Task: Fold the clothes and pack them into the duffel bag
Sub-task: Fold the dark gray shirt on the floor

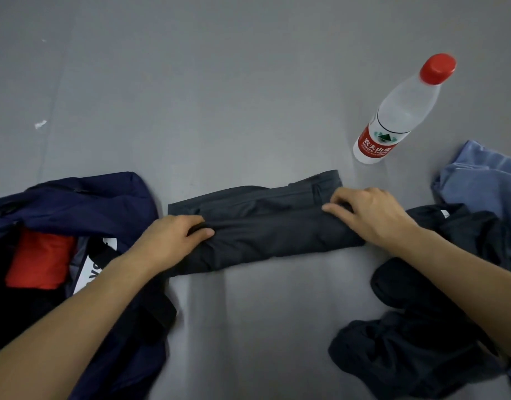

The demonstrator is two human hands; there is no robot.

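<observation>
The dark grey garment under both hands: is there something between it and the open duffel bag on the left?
Nothing visible blocks the way. The dark grey garment lies beside the duffel bag, with only bare grey surface between them. The water bottle stands behind it, off that path.

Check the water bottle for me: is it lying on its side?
No, the water bottle stands upright on the grey floor with its red cap on top, beyond the dark grey garment under both hands.

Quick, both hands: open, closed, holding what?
Left hand: closed, gripping the left end of the folded dark grey fabric garment.
Right hand: closed, pinching its right end.
</observation>
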